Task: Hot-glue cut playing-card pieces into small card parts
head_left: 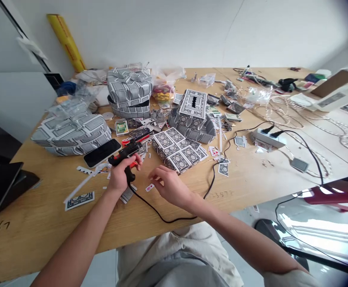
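My left hand (121, 171) is wrapped round a black and orange glue gun (126, 154), whose black cord runs down and across the table to the right. Bent fingers of my right hand (168, 184) hover just right of a small cut card piece (150, 187); whether they pinch anything is too small to tell. Beyond that hand lies a flat box covered in playing cards (176, 149). Behind it, a card-patterned lid (193, 103) rests tilted on an open woven card box (191, 126).
Two woven card baskets (130, 89) (72, 133) stand at the back left, near a black phone (102, 153). A white power strip (268, 137), rope coils (284, 115) and a cardboard box (338, 89) are on the right. Card scraps lie scattered about.
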Available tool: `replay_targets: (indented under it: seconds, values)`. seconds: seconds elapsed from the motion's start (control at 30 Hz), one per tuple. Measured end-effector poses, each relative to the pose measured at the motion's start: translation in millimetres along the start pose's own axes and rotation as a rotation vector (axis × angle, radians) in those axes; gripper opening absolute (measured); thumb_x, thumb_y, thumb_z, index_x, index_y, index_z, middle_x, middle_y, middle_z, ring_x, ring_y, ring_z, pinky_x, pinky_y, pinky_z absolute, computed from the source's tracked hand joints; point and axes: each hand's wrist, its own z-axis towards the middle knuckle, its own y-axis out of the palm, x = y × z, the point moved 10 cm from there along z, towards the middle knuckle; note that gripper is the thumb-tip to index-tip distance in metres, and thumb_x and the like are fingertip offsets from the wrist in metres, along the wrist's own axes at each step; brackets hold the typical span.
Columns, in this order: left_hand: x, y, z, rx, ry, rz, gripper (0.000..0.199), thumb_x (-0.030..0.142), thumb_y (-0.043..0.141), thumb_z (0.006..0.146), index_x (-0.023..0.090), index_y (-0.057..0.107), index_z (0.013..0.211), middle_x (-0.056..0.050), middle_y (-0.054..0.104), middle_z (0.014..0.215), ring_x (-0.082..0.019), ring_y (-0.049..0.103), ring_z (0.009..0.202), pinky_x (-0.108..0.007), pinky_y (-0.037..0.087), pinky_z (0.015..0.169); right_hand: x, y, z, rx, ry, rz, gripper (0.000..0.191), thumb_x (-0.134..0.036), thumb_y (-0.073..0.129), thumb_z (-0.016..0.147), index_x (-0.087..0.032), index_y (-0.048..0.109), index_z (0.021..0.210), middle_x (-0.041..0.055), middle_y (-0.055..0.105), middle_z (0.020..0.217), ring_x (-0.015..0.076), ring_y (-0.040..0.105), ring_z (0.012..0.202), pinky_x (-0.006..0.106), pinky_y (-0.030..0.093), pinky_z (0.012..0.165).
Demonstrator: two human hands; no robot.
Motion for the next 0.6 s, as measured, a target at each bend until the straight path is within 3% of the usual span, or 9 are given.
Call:
replay_targets:
  seconds: [0.1, 0.2, 0.33, 0.43, 0.6]
  values:
    - [10.1, -5.5, 7.1, -0.031, -0.037, -0.091, 0.032, 0.043, 0.079, 0.076, 0.016, 0.066, 0.062, -0.003, 0.063, 0.068, -0.013, 0.057, 0.054, -0.024, 0.045, 0.047, 1.5, 19.6, -1.9, -0.192, -0.054, -0.165, 0.014, -0.012, 0.076, 0.099, -0.014, 0.077, 0.112, 0.0138, 0.074, 0.115, 0.0278, 0.072, 0.108, 0.042, 0.06, 0.099]
    - [14.7, -3.4, 9.4, -0.125, -0.116, -0.14, 0.034, 0.044, 0.08, 0.073, 0.016, 0.064, 0.063, -0.001, 0.06, 0.063, -0.011, 0.052, 0.047, -0.022, 0.039, 0.041, 0.3, 26.5, -5.0, -0.287, -0.069, -0.248, 0.011, -0.021, 0.075, 0.102, -0.015, 0.079, 0.11, 0.014, 0.072, 0.116, 0.0285, 0.069, 0.11, 0.041, 0.058, 0.101]
    - [27.7, -2.4, 10.0, -0.244, -0.178, -0.276, 0.033, 0.039, 0.086, 0.066, 0.017, 0.062, 0.072, 0.003, 0.055, 0.058, -0.008, 0.044, 0.042, -0.021, 0.034, 0.038, -2.3, 26.9, 3.6, -0.296, -0.026, -0.331, 0.01, -0.017, 0.069, 0.105, -0.014, 0.078, 0.105, 0.0127, 0.073, 0.111, 0.0281, 0.068, 0.108, 0.039, 0.055, 0.1]
    - [38.8, -9.6, 12.3, -0.241, -0.171, -0.423, 0.041, 0.032, 0.088, 0.064, 0.02, 0.05, 0.072, 0.008, 0.047, 0.054, -0.004, 0.033, 0.039, -0.019, 0.029, 0.037, -14.2, 36.2, 23.4, -0.269, -0.029, -0.368, 0.016, -0.014, 0.061, 0.108, -0.014, 0.077, 0.11, 0.013, 0.074, 0.111, 0.0269, 0.068, 0.109, 0.038, 0.053, 0.102]
    - [34.4, -17.5, 16.9, -0.205, -0.198, -0.51, 0.058, 0.029, 0.086, 0.064, 0.024, 0.029, 0.072, 0.01, 0.038, 0.055, -0.003, 0.028, 0.04, -0.016, 0.025, 0.037, -31.1, 68.2, 59.5, -0.25, 0.024, -0.46, 0.035, -0.04, 0.068, 0.107, -0.009, 0.073, 0.122, 0.0201, 0.072, 0.12, 0.0352, 0.068, 0.118, 0.043, 0.056, 0.101]
